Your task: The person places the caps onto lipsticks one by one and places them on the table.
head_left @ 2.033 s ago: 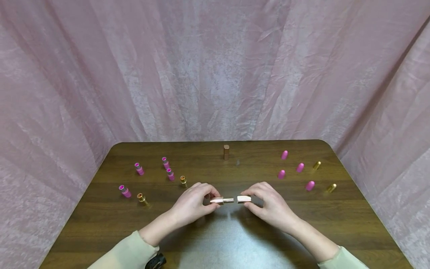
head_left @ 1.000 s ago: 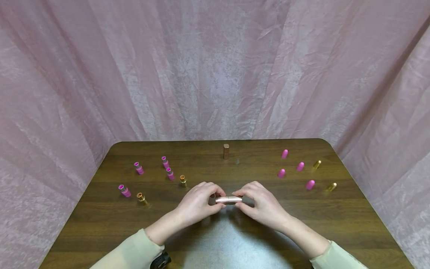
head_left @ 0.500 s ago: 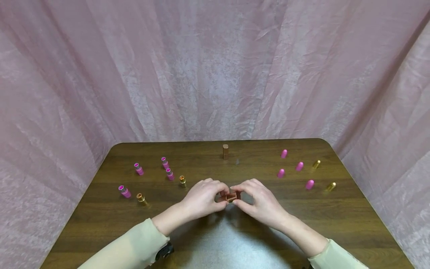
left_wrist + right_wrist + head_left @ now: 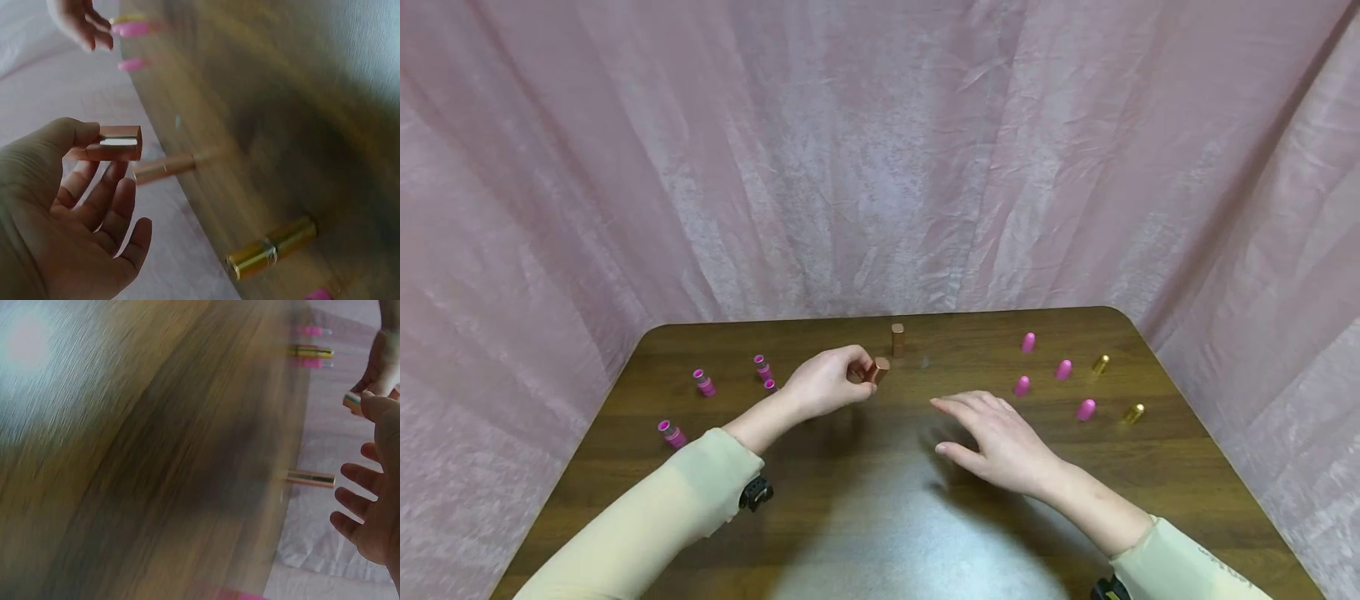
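Note:
My left hand (image 4: 829, 382) pinches a rose-gold lipstick tube (image 4: 878, 369) between thumb and fingertips, above the middle of the table. In the left wrist view the tube (image 4: 119, 144) lies sideways in the grip, its far end free and its near end covered by the thumb and fingers. A matching capped lipstick tube (image 4: 898, 342) stands upright near the table's back edge, just beyond the held one. Further right, my right hand (image 4: 1003, 446) hovers over the table, holding nothing, with fingers extended and thumb spread apart.
Several pink lipstick bases (image 4: 703, 383) stand at the left. At the right are several pink caps (image 4: 1063, 370) and two gold caps (image 4: 1134, 413). A gold lipstick base (image 4: 272, 249) shows in the left wrist view. Pink curtains (image 4: 880, 167) surround the wooden table (image 4: 865, 533).
The rose-gold cap and base, apart at first, were brought together between both hands. The right hand has let go; the left has carried the lipstick tube away toward the back.

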Tool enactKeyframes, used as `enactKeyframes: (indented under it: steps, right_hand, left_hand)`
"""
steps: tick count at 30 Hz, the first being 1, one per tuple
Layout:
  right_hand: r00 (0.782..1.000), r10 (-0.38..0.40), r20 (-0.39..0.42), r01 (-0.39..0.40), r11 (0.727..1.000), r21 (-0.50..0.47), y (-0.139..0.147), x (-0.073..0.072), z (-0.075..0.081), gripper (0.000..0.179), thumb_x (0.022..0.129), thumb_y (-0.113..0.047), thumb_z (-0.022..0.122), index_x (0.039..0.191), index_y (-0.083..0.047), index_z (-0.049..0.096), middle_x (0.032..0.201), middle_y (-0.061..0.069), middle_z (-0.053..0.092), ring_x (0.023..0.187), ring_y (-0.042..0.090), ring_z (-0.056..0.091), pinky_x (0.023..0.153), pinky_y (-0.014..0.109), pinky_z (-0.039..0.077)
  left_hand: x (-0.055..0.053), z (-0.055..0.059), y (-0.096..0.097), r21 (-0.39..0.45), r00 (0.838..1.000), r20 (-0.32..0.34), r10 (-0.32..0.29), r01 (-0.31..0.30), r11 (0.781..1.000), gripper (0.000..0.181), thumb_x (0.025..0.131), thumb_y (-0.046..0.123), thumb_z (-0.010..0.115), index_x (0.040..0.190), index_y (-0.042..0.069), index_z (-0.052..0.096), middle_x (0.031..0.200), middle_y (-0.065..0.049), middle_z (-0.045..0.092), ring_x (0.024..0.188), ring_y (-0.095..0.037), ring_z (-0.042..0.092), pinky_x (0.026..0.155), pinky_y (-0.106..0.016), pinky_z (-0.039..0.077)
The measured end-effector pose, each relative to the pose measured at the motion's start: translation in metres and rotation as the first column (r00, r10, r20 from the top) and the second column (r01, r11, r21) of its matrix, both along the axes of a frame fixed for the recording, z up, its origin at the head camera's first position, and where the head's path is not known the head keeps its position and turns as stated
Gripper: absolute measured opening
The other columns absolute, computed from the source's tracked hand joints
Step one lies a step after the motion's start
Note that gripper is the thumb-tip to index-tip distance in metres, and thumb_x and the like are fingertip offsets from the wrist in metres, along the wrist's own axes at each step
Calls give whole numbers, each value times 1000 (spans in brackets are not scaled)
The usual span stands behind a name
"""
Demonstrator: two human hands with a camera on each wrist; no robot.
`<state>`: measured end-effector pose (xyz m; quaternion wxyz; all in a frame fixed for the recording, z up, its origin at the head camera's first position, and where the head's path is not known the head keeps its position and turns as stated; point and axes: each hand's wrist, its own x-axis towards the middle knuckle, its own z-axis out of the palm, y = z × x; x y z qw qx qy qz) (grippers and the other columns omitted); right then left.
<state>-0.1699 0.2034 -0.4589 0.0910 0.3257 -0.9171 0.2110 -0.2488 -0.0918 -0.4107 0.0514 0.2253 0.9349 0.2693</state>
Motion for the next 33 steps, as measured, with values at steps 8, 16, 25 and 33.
enactKeyframes:
  steps: [8, 16, 25, 33]
  right_hand:
    - [999, 13, -36, -6, 980, 200, 8, -3, -10, 77, 96, -58, 63, 158, -19, 41, 161, 7, 40, 149, 32, 32, 119, 53, 25]
    - [1000, 11, -6, -9, 976, 217, 11, 2, -14, 79, 95, -55, 66, 160, -19, 38, 162, 8, 37, 151, 34, 27, 119, 56, 23]
    - [1000, 9, -1, -9, 970, 244, 16, 5, -17, 81, 96, -58, 63, 162, -22, 32, 164, 7, 34, 151, 33, 26, 120, 55, 22]
    - [1000, 8, -12, -5, 971, 240, 21, 10, -20, 81, 95, -56, 66, 161, -21, 34, 163, 7, 36, 151, 34, 27, 119, 56, 24]
  left_hand:
    - [-37, 0, 1, -7, 996, 80, 43, -43, 999, 22, 90, 29, 78, 105, 15, 68, 95, 5, 67, 86, -14, 62, 77, -36, 49]
    - [-72, -11, 7, -178, 990, 89, 108, -91, 980, 17, 91, 29, 73, 101, 16, 67, 97, 2, 67, 86, -18, 62, 75, -37, 49]
    - [-96, -21, 13, -246, 973, 173, 154, -109, 963, 16, 93, 25, 72, 102, 14, 65, 101, -2, 65, 83, -22, 58, 71, -38, 45]
    - [-102, -25, 21, -282, 968, 186, 169, -112, 953, 16, 92, 23, 74, 101, 14, 65, 100, -4, 64, 86, -22, 58, 74, -39, 47]
